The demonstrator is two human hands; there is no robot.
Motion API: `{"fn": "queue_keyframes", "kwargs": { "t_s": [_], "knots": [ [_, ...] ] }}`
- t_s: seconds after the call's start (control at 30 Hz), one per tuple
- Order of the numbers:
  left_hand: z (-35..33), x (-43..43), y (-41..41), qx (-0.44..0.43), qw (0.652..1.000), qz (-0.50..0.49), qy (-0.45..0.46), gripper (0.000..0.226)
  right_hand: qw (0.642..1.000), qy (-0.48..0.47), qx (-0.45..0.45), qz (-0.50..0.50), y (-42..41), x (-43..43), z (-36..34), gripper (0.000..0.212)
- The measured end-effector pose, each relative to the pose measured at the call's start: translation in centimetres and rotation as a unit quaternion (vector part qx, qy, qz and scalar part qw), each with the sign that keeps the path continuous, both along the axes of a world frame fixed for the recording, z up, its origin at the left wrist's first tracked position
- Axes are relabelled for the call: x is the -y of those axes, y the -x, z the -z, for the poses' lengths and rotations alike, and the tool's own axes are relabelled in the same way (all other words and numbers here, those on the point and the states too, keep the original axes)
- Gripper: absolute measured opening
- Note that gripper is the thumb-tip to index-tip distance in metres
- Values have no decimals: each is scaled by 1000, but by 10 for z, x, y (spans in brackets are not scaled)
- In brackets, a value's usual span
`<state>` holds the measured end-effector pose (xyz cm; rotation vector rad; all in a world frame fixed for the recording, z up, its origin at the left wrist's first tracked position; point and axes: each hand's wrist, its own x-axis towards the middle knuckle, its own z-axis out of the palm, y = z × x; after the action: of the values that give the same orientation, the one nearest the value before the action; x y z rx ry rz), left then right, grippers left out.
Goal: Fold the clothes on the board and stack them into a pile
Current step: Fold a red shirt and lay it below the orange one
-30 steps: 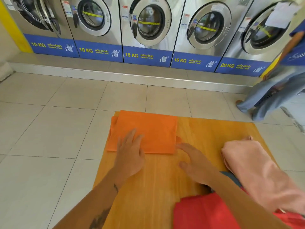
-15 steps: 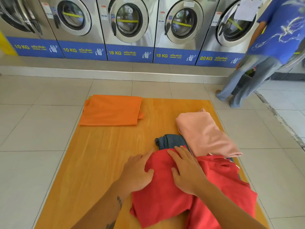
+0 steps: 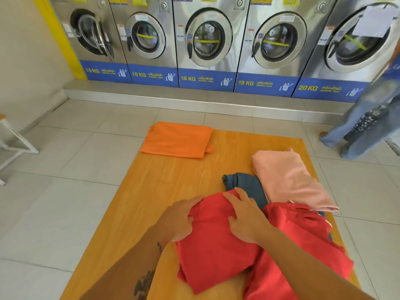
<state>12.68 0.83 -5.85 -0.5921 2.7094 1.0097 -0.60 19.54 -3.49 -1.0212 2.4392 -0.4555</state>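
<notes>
Under both hands lies the red shirt (image 3: pixel 218 245), left hand (image 3: pixel 177 219) pinching its edge, right hand (image 3: pixel 246 217) spread flat on top.

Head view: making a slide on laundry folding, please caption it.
Both hands, left hand and right hand, rest on crumpled red cloth garment on wooden board; folded orange cloth garment beyond.

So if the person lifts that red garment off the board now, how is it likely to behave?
Probably floppy: the red garment lies rumpled and unfolded under the left hand and right hand, so it should drape and sag. Likely light, being thin cloth. It overlaps the blue garment, so lifting may drag that along the board.
</notes>
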Motion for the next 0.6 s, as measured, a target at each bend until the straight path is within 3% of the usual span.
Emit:
{"fn": "queue_keyframes", "kwargs": {
  "t_s": [0.27, 0.4, 0.5, 0.6],
  "knots": [
    [-10, 89, -1, -54, 993, -28, 104, 64, 989, 93, 94, 67, -7, 47, -1, 70],
    [-6, 125, -11, 34, 983, -75, 164, 76, 972, 112, 169, 119, -21, 77, 11, 53],
    [3, 120, -29, 32, 981, -134, 140, 76, 955, 119, 202, 184, -33, 95, 24, 73],
    [12, 98, -45, 21, 976, -201, 85, 72, 948, 124, 195, 220, -37, 107, 30, 77]
  ]
}}
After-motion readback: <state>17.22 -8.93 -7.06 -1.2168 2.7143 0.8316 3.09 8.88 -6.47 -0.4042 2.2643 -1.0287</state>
